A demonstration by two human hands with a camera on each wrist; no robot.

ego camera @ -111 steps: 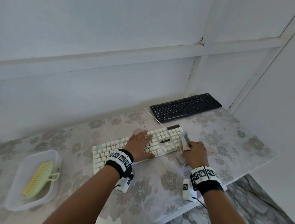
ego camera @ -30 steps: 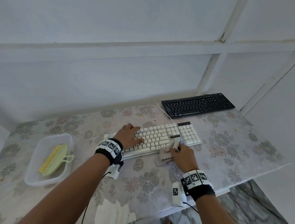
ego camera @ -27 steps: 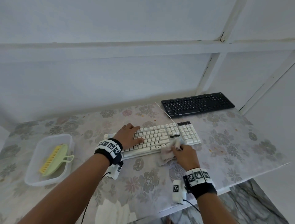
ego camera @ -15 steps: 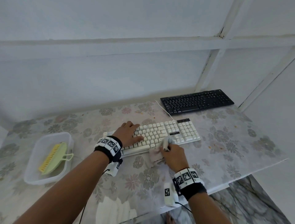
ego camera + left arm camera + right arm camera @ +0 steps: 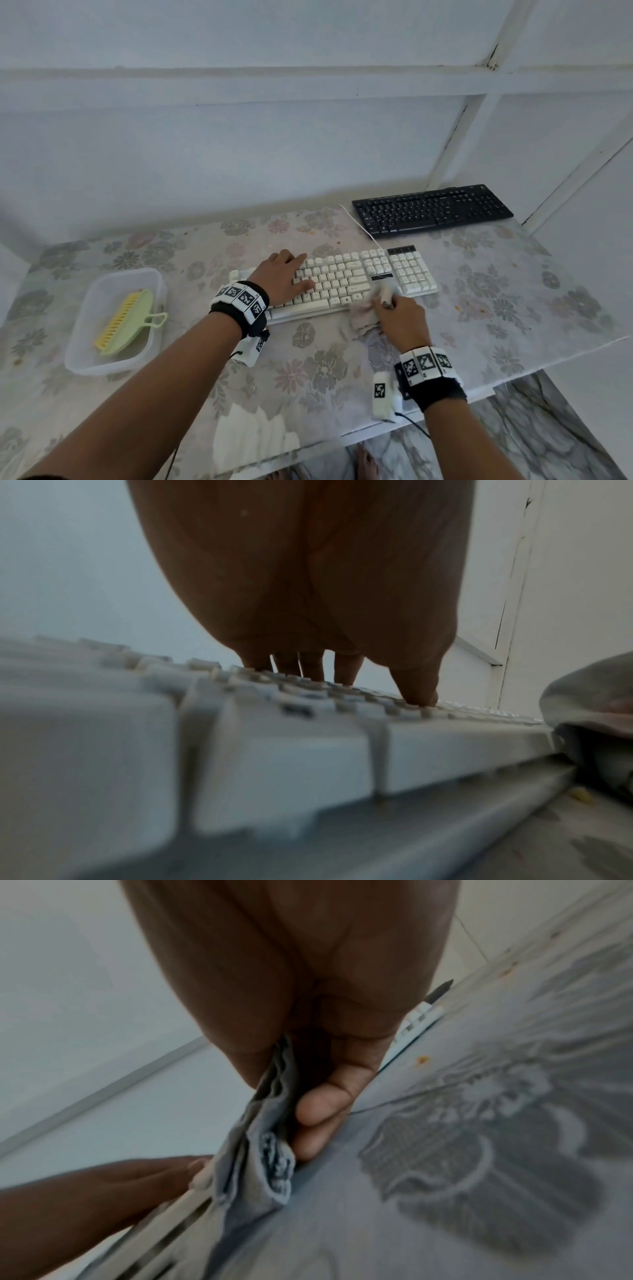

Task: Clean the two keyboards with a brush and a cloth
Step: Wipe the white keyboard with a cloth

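Observation:
A white keyboard [image 5: 356, 277] lies across the middle of the flowered table. My left hand [image 5: 284, 277] rests flat on its left keys, fingers straight [image 5: 346, 669]. My right hand [image 5: 399, 317] grips a crumpled pale cloth [image 5: 364, 313] against the white keyboard's front edge, near the arrow keys. In the right wrist view the fingers [image 5: 322, 1104] curl round the folded cloth [image 5: 270, 1139]. A black keyboard [image 5: 431, 209] lies at the back right by the wall. A green and yellow brush [image 5: 121, 322] lies in a clear tub at the left.
The clear plastic tub [image 5: 85, 342] stands near the table's left side. A white cable [image 5: 359, 226] runs from the white keyboard towards the wall. The table's front edge [image 5: 445, 407] is just behind my right wrist. Walls close the back and the right.
My right hand with the cloth has slid left along the white keyboard's front edge from the number pad end, then shifted slightly right again. My left hand stays on the keys.

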